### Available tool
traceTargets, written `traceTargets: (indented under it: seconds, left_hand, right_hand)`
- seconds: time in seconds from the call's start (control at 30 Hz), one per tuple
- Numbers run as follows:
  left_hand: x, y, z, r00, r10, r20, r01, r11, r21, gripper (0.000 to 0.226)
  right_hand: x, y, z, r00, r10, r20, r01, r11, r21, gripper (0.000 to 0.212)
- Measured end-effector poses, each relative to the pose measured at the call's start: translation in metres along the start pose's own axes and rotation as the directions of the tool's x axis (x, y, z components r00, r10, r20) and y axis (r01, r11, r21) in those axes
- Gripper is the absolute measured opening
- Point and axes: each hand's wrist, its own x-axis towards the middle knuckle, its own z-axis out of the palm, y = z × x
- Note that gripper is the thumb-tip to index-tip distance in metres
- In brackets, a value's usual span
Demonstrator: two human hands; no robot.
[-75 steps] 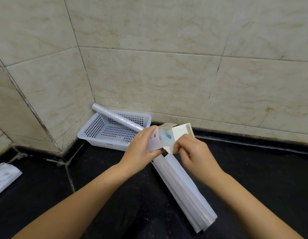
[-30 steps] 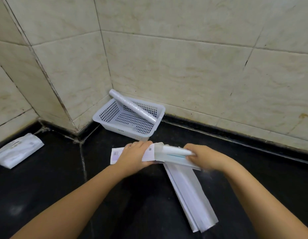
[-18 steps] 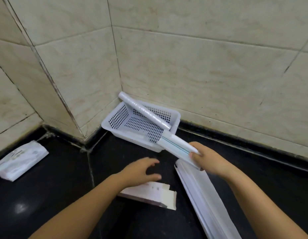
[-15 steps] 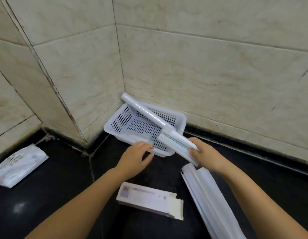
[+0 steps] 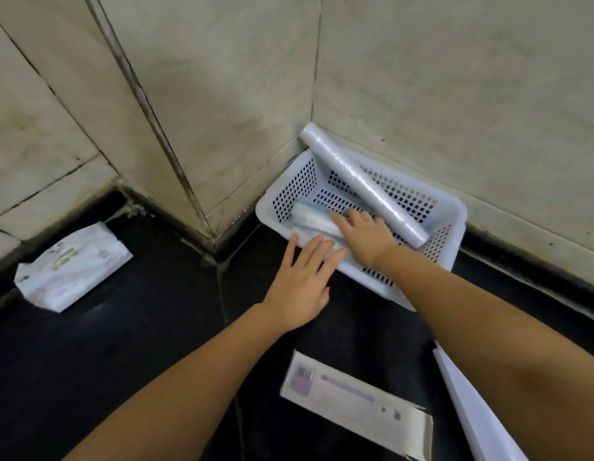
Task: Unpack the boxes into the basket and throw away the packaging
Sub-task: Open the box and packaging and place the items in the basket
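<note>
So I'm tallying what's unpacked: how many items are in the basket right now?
2: the long wrapped roll lying diagonally across the basket, and a white-blue pack at its left end under the right hand. Nothing else shows.

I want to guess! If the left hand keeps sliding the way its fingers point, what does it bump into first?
Probably the basket: the left hand lies flat, fingertips already at its near rim. The white packet lies just inside.

Dim even light, faint floor glare, wide-angle edge bending, slight blur
</note>
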Motion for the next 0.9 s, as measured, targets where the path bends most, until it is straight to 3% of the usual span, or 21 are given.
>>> traceTargets:
  seconds: [0.1, 0.2, 0.33, 0.47, 0.57, 0.63, 0.7, 0.77, 0.83, 0.9]
  left_hand:
    - [0.000, 0.000, 0.002, 1.000, 0.000, 0.008, 0.000, 1.000, 0.029, 0.082]
    - [0.001, 0.002, -0.001, 0.998, -0.032, 0.052, 0.030, 0.999, 0.043, 0.084]
    - [0.005, 0.008, -0.016, 0.972, -0.105, 0.209, 0.097, 0.994, 0.049, 0.076]
    - [0.015, 0.046, -0.043, 0.960, -0.147, 0.239, 0.166, 0.984, -0.061, 0.065]
    - [0.015, 0.104, -0.056, 0.998, 0.006, 0.069, 0.018, 0.941, -0.337, 0.046]
    - [0.012, 0.151, -0.056, 0.993, 0.027, 0.117, 0.034, 0.873, -0.487, 0.030]
    - [0.010, 0.188, -0.046, 0.953, -0.011, 0.304, 0.145, 0.895, -0.422, 0.031]
    - [0.007, 0.212, -0.032, 0.875, -0.049, 0.482, 0.188, 0.951, -0.244, 0.041]
    - [0.005, 0.218, -0.024, 0.854, -0.051, 0.518, 0.131, 0.984, -0.120, 0.047]
    - [0.004, 0.222, -0.022, 0.880, 0.009, 0.474, 0.015, 0.999, -0.046, 0.042]
  right_hand:
    - [0.000, 0.007, 0.006, 0.976, 0.007, 0.217, -0.019, 0.999, 0.050, 0.083]
    - [-0.009, 0.017, -0.009, 0.953, -0.010, 0.304, -0.031, 0.991, 0.128, 0.092]
    - [-0.047, 0.031, -0.042, 0.985, 0.004, 0.171, -0.059, 0.947, 0.317, 0.085]
    - [-0.123, 0.056, -0.064, 0.980, 0.189, -0.056, -0.129, 0.830, 0.543, 0.058]
    - [-0.198, 0.071, -0.054, 0.923, 0.368, -0.111, -0.223, 0.748, 0.625, 0.038]
    - [-0.247, 0.071, -0.031, 0.906, 0.423, -0.019, -0.320, 0.712, 0.626, 0.031]
    - [-0.287, 0.062, -0.004, 0.889, 0.439, 0.128, -0.420, 0.672, 0.611, 0.030]
    - [-0.318, 0.048, 0.020, 0.861, 0.446, 0.243, -0.500, 0.658, 0.562, 0.038]
    - [-0.338, 0.034, 0.040, 0.831, 0.458, 0.315, -0.556, 0.666, 0.498, 0.053]
    - [-0.356, 0.024, 0.056, 0.812, 0.468, 0.348, -0.583, 0.661, 0.472, 0.064]
